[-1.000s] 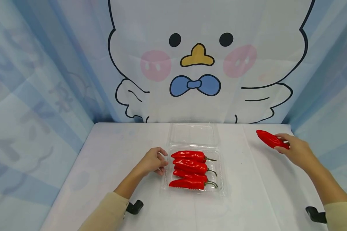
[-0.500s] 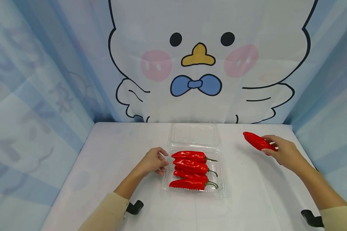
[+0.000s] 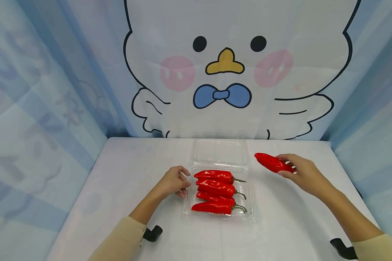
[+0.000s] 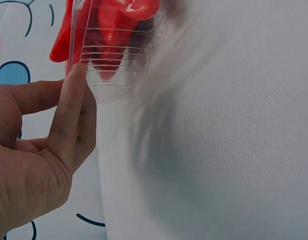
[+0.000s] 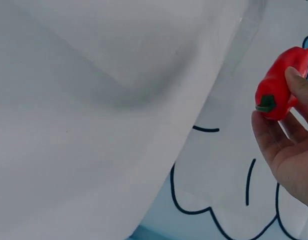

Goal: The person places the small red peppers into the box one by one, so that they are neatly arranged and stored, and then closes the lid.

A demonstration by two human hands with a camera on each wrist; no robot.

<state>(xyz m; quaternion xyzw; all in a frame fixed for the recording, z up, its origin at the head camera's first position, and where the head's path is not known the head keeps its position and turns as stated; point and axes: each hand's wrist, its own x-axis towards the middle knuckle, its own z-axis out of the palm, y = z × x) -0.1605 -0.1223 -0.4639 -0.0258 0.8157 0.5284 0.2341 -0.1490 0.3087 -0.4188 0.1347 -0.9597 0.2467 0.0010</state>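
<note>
My right hand (image 3: 305, 174) grips a glossy red chili pepper (image 3: 271, 163) above the table, right of the clear plastic box. Its tip points left; in the right wrist view the pepper's short green stem end (image 5: 266, 103) faces the camera, with the thumb on top and fingers beneath. The clear box (image 3: 248, 214) lies with its lid (image 3: 219, 152) folded back behind it. Several red peppers (image 3: 215, 187) lie in a row inside, stems to the right. My left hand (image 3: 173, 183) rests against the box's left side, fingertips touching its edge (image 4: 74, 55).
A white cloth covers the table (image 3: 124, 174). Behind it hangs a curtain (image 3: 222, 119) printed with a cartoon character, and blue curtains (image 3: 36, 127) flank both sides.
My right hand has carried the pepper leftward, from the table's right side closer to the box. The left hand and the peppers in the box have stayed put.
</note>
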